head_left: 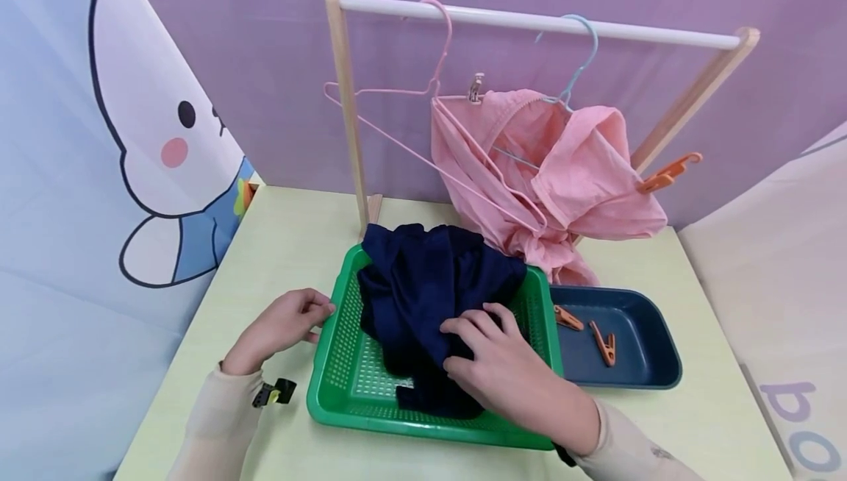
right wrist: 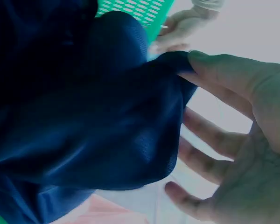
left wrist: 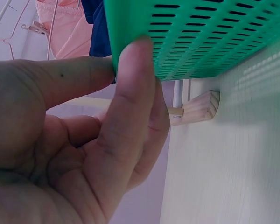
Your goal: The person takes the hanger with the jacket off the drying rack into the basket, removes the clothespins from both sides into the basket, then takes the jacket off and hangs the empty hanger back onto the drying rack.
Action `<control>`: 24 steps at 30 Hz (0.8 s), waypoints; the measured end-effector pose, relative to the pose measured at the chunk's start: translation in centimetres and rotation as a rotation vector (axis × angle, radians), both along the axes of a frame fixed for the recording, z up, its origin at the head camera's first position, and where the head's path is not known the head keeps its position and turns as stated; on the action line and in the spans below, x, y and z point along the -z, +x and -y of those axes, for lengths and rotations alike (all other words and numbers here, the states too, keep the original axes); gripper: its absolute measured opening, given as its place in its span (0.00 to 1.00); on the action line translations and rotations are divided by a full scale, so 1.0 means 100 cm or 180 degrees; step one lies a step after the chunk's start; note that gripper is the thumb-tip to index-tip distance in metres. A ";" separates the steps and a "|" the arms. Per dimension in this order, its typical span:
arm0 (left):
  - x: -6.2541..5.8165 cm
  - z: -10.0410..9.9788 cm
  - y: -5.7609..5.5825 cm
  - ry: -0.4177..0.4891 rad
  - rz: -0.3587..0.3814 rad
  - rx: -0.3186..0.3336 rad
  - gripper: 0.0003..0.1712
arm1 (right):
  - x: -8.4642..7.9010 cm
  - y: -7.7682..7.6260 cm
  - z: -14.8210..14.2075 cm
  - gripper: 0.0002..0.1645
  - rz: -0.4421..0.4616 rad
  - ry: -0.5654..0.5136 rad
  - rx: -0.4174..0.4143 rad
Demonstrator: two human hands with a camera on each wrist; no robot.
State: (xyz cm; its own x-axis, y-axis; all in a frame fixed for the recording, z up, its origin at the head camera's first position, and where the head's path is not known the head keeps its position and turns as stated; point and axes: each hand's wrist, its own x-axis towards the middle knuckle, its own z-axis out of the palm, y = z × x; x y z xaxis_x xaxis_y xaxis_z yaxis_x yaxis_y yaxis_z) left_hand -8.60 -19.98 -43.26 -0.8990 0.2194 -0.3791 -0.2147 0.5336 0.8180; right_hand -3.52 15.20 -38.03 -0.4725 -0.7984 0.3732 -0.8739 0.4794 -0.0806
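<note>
A bunched navy blue garment (head_left: 417, 290) lies in a green plastic basket (head_left: 320, 374), part of it draped over the far rim. My left hand (head_left: 281, 325) pinches the basket's left rim; the left wrist view shows thumb and finger on either side of the edge (left wrist: 113, 42). Above the basket's right half, my right hand (head_left: 506, 367) grips a fold of the navy cloth. In the right wrist view that fold (right wrist: 177, 63) is pinched at its edge by the thumb, while the other fingers spread behind it.
Behind the basket stands a wooden rack with a white rod (head_left: 529, 19). A pink garment (head_left: 589, 172) hangs there among a pink hanger (head_left: 397, 91) and a blue hanger (head_left: 582, 62), with an orange clip (head_left: 668, 172) attached. To the right, a dark blue tray (head_left: 651, 334) holds orange clothespins (head_left: 604, 345).
</note>
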 end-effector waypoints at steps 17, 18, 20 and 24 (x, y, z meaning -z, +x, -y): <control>-0.002 0.001 0.001 0.0145 0.0045 0.0066 0.16 | 0.022 -0.014 -0.002 0.21 0.1075 0.1607 0.0079; -0.003 0.001 0.001 0.0149 0.0042 0.0071 0.16 | 0.020 -0.015 -0.003 0.21 0.1083 0.1534 0.0066; -0.002 0.001 0.001 0.0150 0.0047 0.0072 0.16 | 0.014 -0.016 -0.006 0.20 0.1135 0.1357 0.0018; -0.003 0.000 0.001 0.0157 0.0055 0.0068 0.16 | 0.000 -0.025 -0.016 0.17 0.1069 0.0908 -0.0085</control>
State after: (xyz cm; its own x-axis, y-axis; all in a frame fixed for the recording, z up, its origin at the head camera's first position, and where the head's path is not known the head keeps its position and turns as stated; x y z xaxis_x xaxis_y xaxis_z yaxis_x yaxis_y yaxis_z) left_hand -8.53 -20.03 -43.00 -0.8874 0.2572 -0.3826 -0.2179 0.4974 0.8397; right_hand -5.97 16.82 -38.07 -0.5076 -0.8609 -0.0345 -0.8342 0.5012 -0.2300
